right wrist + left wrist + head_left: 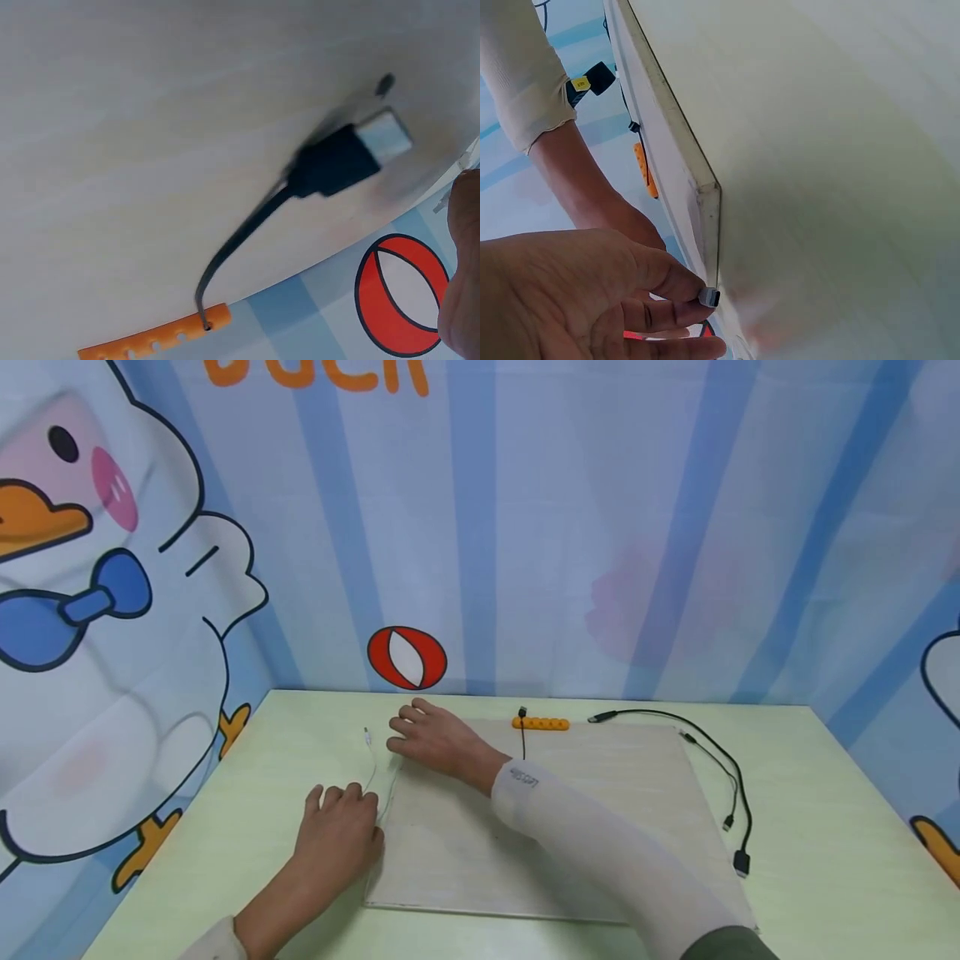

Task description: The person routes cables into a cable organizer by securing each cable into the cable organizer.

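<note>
In the left wrist view my left hand [577,292] pinches a small grey USB plug [709,297] between thumb and finger. It is beside the left edge of a pale flat board [540,868]. A thin white cable [372,767] lies on the table near that hand, with its other plug [367,736] farther back. My right hand [438,739] is over the board's far left corner, fingers bent. A strand of the white cable runs up to it, but its fingertips are hidden. Only part of this hand shows in the right wrist view.
An orange cable holder [546,724] sits at the board's back edge, with a black USB cable [330,165] in one slot. Along the right side lie a long thick black cable [738,768] and a shorter black cable [708,750]. A printed curtain [525,527] stands behind the table.
</note>
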Tool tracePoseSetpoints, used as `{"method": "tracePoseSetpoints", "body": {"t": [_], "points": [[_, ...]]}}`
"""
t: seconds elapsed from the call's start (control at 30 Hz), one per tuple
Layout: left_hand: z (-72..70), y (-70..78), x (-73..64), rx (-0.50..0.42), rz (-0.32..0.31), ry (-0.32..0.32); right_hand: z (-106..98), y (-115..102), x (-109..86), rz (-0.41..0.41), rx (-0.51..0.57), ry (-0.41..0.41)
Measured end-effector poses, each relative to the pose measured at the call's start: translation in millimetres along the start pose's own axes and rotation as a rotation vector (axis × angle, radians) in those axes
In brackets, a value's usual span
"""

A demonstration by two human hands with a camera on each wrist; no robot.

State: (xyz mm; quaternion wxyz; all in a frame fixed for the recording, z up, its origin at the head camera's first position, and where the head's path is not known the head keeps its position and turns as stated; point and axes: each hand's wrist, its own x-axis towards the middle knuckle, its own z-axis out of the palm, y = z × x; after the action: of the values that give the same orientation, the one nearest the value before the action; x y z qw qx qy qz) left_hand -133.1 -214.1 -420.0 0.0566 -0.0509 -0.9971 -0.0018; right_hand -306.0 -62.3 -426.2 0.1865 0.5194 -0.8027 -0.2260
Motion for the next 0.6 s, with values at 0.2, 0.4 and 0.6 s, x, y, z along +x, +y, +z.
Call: {"method": "tracePoseSetpoints", "body": {"t": [0.2,0.4,0.6], "points": [[-0.1,6.7,2.8,-0.007,0.028,0.028,2.6,6.4,-10.9,-0.008,0.003,0.005],[-1.9,17.0,7.2,0.0,0.043,0.03,6.0,11.9,-20.9,-0.003,0.035,0.011],[-2.9,27.0,11.8,0.01,0.067,0.045,7.8,17.9,-28.8,0.007,0.065,-0.008]]}}
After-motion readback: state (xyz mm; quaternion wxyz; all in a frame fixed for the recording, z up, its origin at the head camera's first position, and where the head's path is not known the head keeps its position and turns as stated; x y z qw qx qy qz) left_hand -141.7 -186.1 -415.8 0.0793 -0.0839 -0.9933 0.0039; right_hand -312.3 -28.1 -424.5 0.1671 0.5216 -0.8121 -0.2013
